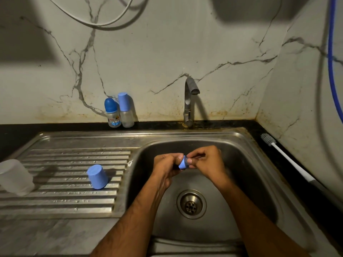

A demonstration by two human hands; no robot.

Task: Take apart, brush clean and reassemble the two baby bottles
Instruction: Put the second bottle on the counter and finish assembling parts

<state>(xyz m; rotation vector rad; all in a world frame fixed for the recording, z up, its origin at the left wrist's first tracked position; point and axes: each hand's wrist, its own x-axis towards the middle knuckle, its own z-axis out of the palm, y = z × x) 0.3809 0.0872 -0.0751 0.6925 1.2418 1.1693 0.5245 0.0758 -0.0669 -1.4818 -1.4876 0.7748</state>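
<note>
Over the sink basin [246, 164], my left hand [165, 166] grips a small light-blue bottle collar ring [182, 163], and my right hand [206, 161] pinches the same ring from the other side. A light-blue cap [97, 176] stands upside down on the draining board [65, 201]. A clear bottle body [15, 178] stands at the board's left edge. Two capped baby bottles stand against the wall: one with a dark-blue cap [112, 114] and one with a light-blue cap [125, 110].
The tap [189, 101] rises behind the basin, and no water is running. A white-handled bottle brush [284, 156] lies on the dark counter right of the sink. The drain [191, 204] sits in the basin floor. A blue hose [332, 67] hangs at the right wall.
</note>
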